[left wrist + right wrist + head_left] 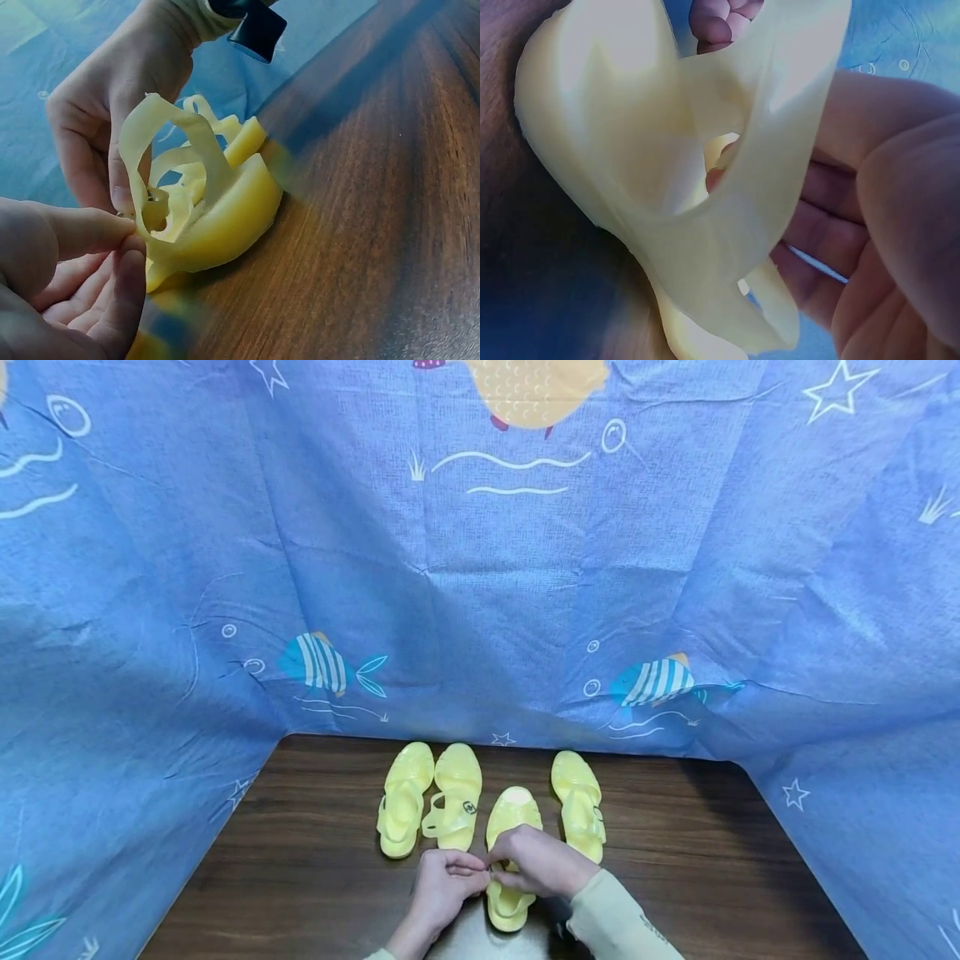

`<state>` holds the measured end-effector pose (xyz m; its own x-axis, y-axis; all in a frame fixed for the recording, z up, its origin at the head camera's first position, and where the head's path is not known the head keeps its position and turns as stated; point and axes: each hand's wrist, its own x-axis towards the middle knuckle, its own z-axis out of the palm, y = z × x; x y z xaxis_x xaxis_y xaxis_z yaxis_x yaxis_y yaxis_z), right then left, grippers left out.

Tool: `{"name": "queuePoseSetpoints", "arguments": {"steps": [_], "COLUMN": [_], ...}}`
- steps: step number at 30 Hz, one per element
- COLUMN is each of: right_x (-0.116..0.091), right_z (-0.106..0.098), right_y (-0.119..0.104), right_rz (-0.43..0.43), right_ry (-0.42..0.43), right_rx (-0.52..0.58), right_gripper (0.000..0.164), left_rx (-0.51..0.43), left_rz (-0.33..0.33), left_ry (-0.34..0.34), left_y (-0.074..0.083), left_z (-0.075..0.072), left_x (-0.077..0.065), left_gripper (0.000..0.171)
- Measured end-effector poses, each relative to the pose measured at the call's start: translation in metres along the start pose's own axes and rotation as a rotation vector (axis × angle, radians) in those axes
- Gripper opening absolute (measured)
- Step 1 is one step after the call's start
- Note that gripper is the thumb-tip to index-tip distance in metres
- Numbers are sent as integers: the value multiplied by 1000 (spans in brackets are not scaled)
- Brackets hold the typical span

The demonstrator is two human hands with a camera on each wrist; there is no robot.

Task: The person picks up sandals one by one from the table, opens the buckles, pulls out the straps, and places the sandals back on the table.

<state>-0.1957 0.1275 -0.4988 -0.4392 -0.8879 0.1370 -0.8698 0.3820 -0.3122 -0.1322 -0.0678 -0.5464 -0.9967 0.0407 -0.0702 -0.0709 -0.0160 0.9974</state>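
A yellow jelly sandal (514, 810) stands on the table with its toe away from me, both hands at its ankle strap. On its left side my left hand (441, 887) pinches the strap between thumb and forefinger. My right hand (543, 862) reaches over the sandal from the right and pinches the strap close by, fingertips almost meeting the left ones. In the left wrist view a small metal buckle (154, 198) shows between the two hands. The heel cup (592, 135) fills much of the right wrist view, with the right hand (885, 202) beside the strap.
Two more yellow sandals, one far left (405, 802) and one beside it (459, 789), stand side by side. Another sandal (579, 806) is just right of my right hand. The dark wooden table (300, 860) meets a blue fish-print cloth (495, 610) at the back and sides.
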Motion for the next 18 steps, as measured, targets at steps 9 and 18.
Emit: {"name": "queuePoseSetpoints", "arguments": {"steps": [9,18], "right_x": [1,-2], "right_z": [8,8], "right_y": [3,1], "right_rz": [-29,-36], "right_ry": [35,60], "right_rx": [40,43], "right_gripper": [12,7], "left_rx": [-49,-16], "left_rz": [-30,-71], "left_ry": [-33,-78], "left_y": [12,3], "left_z": [-5,-10], "left_x": [5,-1], "left_gripper": [21,16]}}
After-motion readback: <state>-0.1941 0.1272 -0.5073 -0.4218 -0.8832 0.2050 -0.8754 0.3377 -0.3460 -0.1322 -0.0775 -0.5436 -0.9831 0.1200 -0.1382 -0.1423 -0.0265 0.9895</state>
